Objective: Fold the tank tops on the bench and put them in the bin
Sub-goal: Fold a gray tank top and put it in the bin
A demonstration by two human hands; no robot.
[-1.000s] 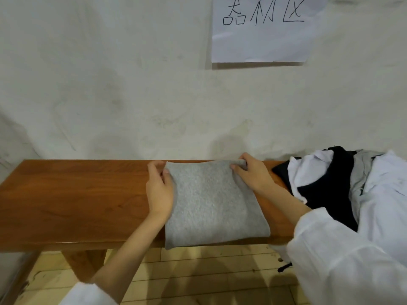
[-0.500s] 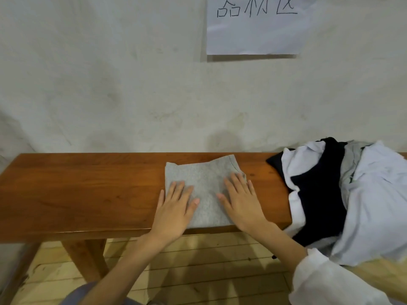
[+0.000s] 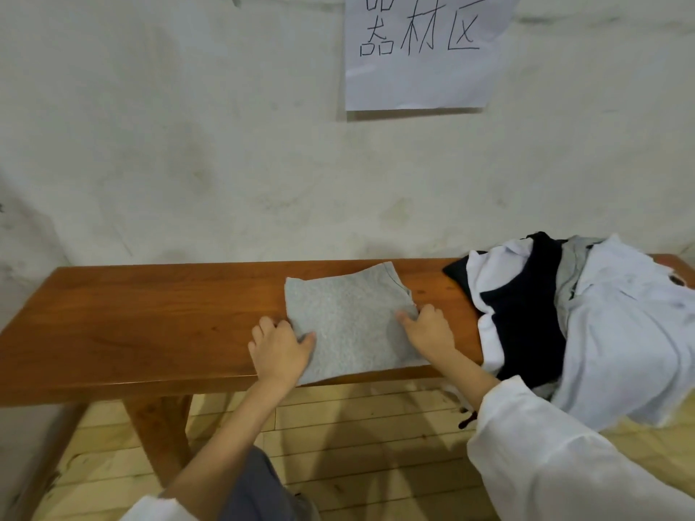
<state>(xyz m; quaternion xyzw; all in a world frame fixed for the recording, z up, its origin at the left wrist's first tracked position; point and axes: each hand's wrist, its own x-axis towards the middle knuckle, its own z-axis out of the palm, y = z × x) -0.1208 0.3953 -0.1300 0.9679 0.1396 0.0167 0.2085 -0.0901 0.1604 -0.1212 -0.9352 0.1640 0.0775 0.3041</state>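
Evidently, my left hand [image 3: 280, 345] and right hand [image 3: 427, 329] gripped one folded gray tank top [image 3: 349, 325], the heap [image 3: 564, 314] awaiting folding.

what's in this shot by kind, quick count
folded grey tank top: 1
heap of unfolded clothes: 1 (white, black and grey; single garments cannot be told apart)
bench: 1
paper sign: 1
hands: 2, left hand and right hand, each gripping a side edge of the top
total: 6
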